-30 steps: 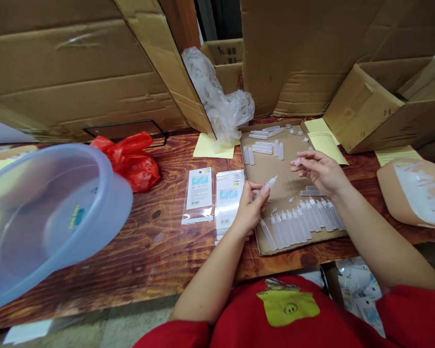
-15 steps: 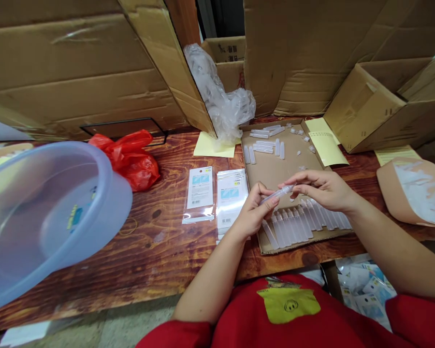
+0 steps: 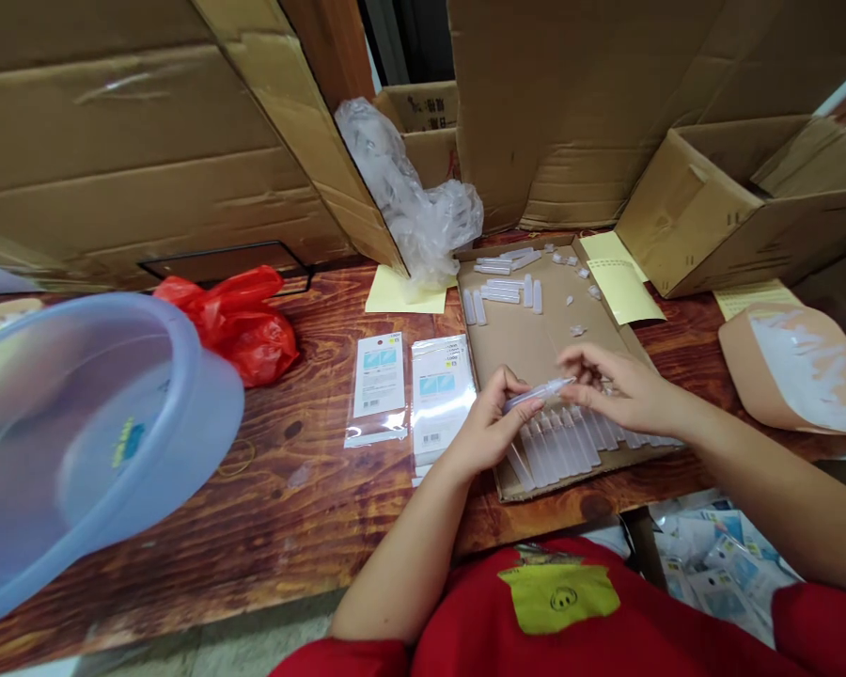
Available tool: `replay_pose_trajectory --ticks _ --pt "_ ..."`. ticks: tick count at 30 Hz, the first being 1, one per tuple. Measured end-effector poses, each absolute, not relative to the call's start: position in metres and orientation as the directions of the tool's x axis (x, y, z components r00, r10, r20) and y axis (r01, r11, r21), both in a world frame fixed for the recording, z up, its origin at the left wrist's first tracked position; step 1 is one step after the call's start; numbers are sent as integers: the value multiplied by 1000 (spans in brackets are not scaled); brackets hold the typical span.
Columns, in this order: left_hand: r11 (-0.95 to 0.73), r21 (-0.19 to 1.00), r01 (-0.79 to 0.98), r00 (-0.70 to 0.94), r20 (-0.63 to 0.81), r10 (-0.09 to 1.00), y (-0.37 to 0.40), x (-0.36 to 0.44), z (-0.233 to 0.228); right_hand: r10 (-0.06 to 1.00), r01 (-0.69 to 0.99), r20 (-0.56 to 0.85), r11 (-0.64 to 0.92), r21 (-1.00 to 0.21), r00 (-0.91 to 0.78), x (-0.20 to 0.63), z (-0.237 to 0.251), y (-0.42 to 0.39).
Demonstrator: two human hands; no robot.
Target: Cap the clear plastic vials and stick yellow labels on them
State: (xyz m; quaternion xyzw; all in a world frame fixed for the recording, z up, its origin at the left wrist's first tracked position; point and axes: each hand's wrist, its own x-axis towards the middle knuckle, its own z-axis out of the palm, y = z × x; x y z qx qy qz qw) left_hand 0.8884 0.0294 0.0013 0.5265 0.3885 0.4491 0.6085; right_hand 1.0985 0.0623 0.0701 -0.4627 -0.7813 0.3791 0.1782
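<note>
Clear plastic tube (image 3: 536, 390) pinched by left hand (image 3: 485, 428) and right hand (image 3: 617, 385) | packet (image 3: 442, 381) print unreadable

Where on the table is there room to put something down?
Bare wood lies between the red bag and the packets, and in front of the blue basin. The cardboard tray has a bare middle; its near end, under both hands, is crowded with tubes.

Left hand (image 3: 485, 428) fingers pinched shut, right hand (image 3: 617, 385) fingertips pinched, both forearms angled inward, hands meeting.
</note>
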Motion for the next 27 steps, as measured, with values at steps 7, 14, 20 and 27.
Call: replay_pose_trajectory --ticks 7,14,20,27 --pt "91 987 -135 341 -40 939 28 894 -3 849 638 -144 258 -726 -508 1099 65 60" --pt "124 977 -172 361 -55 931 26 898 -4 847 616 -145 244 -749 -511 1101 62 54" --pt "89 986 -142 352 -33 935 27 903 4 849 599 -180 187 -779 -497 1102 68 54" --pt "-430 859 279 548 225 806 39 908 35 698 289 -539 -455 -842 -472 1114 58 58"
